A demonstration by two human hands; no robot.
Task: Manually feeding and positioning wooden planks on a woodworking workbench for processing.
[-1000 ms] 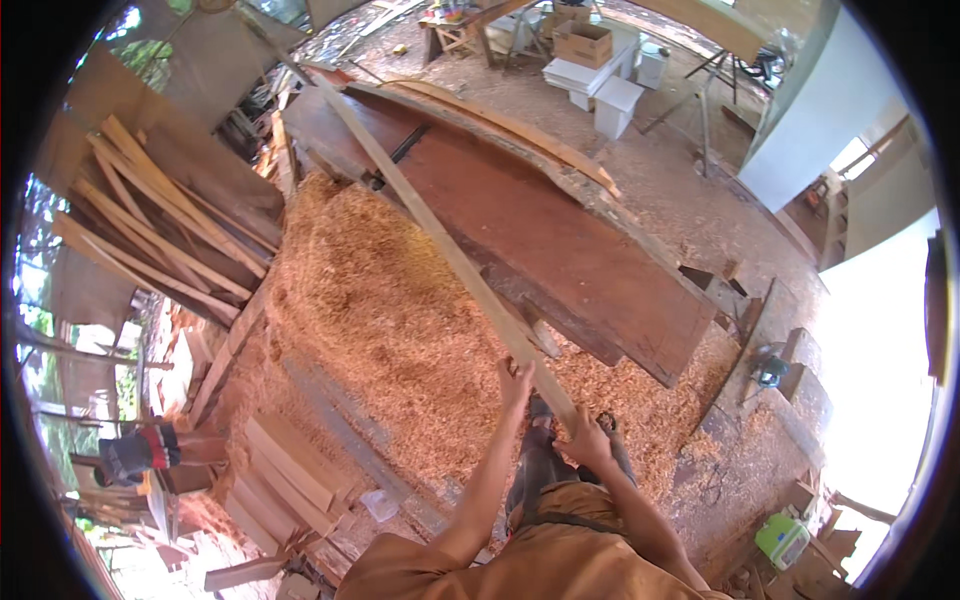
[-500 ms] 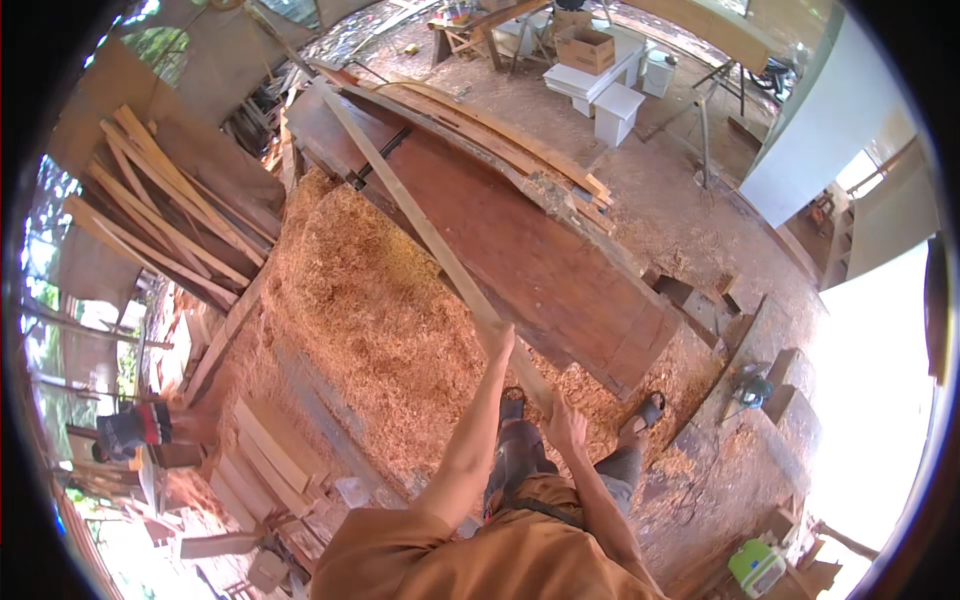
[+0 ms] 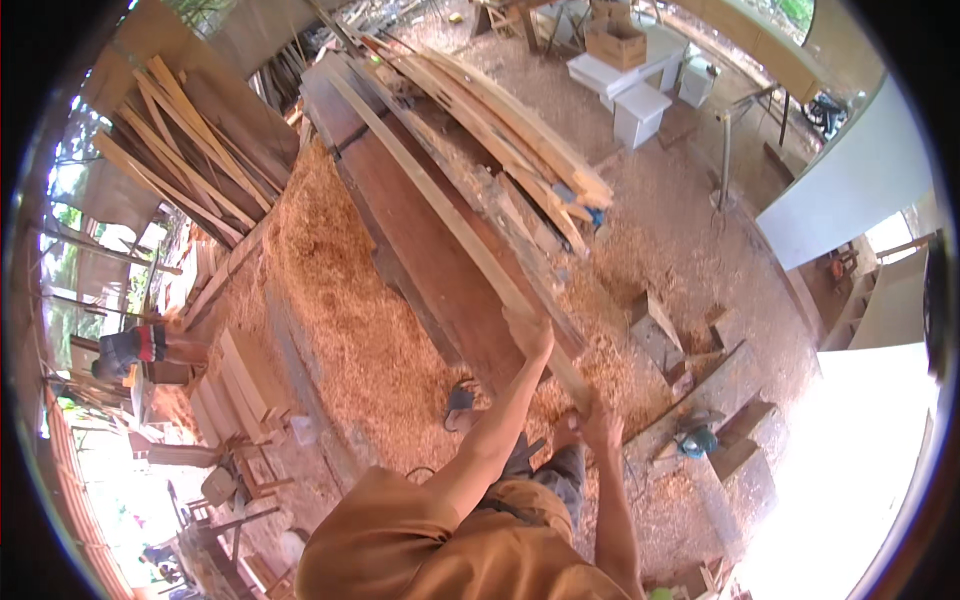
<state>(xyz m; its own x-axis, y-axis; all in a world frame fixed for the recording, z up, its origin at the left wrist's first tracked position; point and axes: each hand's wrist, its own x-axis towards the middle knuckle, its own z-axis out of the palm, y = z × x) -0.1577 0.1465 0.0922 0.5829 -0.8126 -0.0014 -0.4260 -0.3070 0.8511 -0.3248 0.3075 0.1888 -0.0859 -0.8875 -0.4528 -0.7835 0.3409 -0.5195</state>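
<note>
My left hand [image 3: 528,335] wraps around a long, pale wooden strip [image 3: 440,205] close to its near end. Farther back, my right hand [image 3: 600,418] is closed on the end nearest me. The strip stretches away to the upper left, above a wide reddish-brown board [image 3: 425,260] and roughly in line with its length. Whether its far end touches the surface underneath, I cannot tell.
Wood shavings [image 3: 330,270] lie heaped left of the board. Several planks [image 3: 530,130] lie beyond it. Boards lean at the left, near a bending person [image 3: 130,350] and stacked planks [image 3: 240,385]. A teal power tool [image 3: 700,440] sits among wood blocks at right; white furniture [image 3: 640,115] stands behind.
The view has turned, and the brown board now runs more steeply away from me. The strip, still in both hands, has swung into line with the board. My feet have shifted.
</note>
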